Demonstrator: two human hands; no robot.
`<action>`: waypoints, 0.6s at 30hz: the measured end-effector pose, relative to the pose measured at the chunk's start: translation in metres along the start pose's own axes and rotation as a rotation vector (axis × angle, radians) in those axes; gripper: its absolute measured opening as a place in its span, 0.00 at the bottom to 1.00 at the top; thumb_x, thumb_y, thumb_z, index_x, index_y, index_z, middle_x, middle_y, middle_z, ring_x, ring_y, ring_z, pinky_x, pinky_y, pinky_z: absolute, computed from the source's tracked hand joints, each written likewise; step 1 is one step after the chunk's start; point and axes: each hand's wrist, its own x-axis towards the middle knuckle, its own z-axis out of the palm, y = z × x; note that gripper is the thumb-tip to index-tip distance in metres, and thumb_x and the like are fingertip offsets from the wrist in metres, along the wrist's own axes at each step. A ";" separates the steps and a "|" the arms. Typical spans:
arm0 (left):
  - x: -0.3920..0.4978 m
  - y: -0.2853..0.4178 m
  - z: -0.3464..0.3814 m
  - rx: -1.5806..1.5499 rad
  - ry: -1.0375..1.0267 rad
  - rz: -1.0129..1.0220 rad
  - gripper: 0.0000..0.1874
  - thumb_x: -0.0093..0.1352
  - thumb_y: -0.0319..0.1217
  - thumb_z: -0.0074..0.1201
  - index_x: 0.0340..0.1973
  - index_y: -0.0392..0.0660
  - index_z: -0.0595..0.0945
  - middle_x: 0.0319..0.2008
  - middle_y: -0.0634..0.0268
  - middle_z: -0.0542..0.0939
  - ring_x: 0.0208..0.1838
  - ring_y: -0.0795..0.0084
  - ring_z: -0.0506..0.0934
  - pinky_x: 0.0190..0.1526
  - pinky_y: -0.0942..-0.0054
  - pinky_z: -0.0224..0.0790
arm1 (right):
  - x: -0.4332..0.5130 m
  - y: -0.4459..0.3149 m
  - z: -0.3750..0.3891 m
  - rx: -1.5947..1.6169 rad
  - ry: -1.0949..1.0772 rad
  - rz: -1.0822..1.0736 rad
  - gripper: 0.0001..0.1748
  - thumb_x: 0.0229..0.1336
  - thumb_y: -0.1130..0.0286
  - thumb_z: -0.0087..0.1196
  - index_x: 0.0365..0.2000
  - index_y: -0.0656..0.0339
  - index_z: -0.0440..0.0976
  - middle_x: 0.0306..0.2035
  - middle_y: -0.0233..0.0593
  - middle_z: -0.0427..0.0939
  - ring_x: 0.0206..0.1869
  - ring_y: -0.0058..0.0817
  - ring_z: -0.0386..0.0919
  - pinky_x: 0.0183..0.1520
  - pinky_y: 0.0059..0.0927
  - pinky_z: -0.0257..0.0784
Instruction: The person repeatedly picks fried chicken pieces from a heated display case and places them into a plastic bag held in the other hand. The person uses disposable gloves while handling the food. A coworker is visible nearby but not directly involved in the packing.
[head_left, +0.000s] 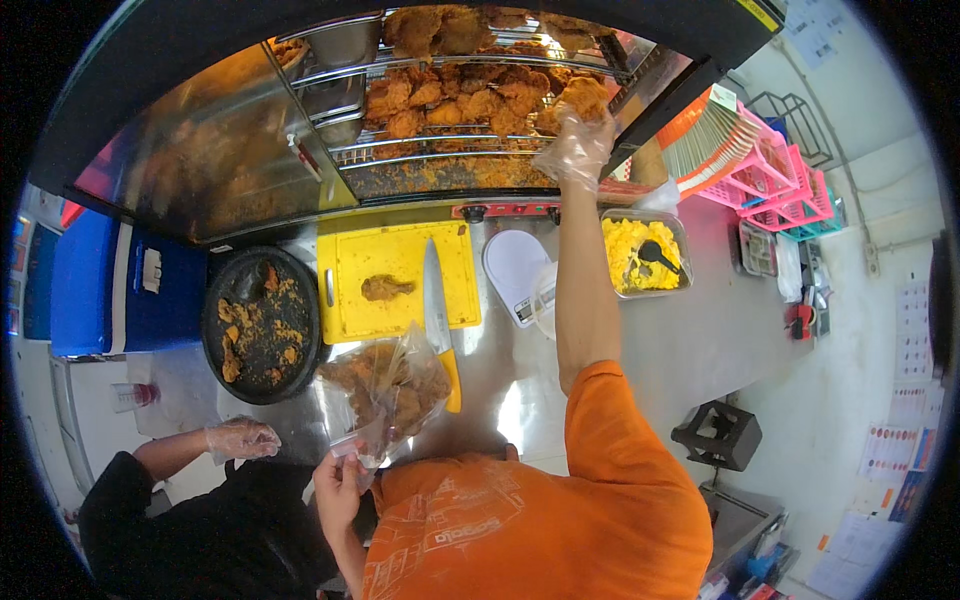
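Note:
My right hand (579, 150), in a clear plastic glove, reaches into the heated display cabinet and grips a piece of fried chicken (583, 97) at the right end of a wire rack. Bare, my left hand (341, 480) pinches the top of a clear plastic bag (390, 390) filled with fried chicken, near the counter's front edge. Behind the bag, a yellow cutting board (352, 247) bears a fried drumstick (386, 287). A chef's knife (436, 300) with a yellow handle lies across the board's right side, its handle sticking out past the board.
A stone mortar (210, 322) with chicken bits stands left, beside a blue cooler box (165, 292). Right of the board are a white kitchen scale (514, 262) and a clear tub (686, 255) of yellow food with a black scoop. A co-worker's gloved hand (244, 439) is at lower left.

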 end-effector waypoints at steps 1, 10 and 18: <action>0.001 0.001 0.000 0.000 0.007 -0.022 0.13 0.78 0.33 0.49 0.50 0.40 0.83 0.24 0.71 0.77 0.26 0.86 0.70 0.26 0.82 0.61 | -0.003 -0.001 -0.003 0.178 -0.030 0.164 0.25 0.58 0.69 0.60 0.54 0.67 0.67 0.51 0.49 0.75 0.50 0.43 0.78 0.55 0.44 0.75; 0.008 0.003 0.006 0.042 -0.042 -0.002 0.13 0.78 0.32 0.47 0.50 0.39 0.83 0.23 0.71 0.76 0.24 0.86 0.69 0.24 0.82 0.59 | -0.034 -0.033 -0.030 0.578 -0.234 0.619 0.25 0.63 0.64 0.58 0.58 0.56 0.69 0.47 0.42 0.78 0.43 0.32 0.78 0.42 0.35 0.78; 0.012 0.002 0.008 0.032 -0.056 -0.007 0.12 0.78 0.31 0.46 0.49 0.39 0.82 0.23 0.71 0.76 0.22 0.86 0.68 0.24 0.82 0.59 | 0.015 -0.043 0.010 -1.015 -0.234 0.179 0.33 0.69 0.52 0.50 0.62 0.69 0.62 0.56 0.53 0.73 0.57 0.46 0.73 0.56 0.47 0.72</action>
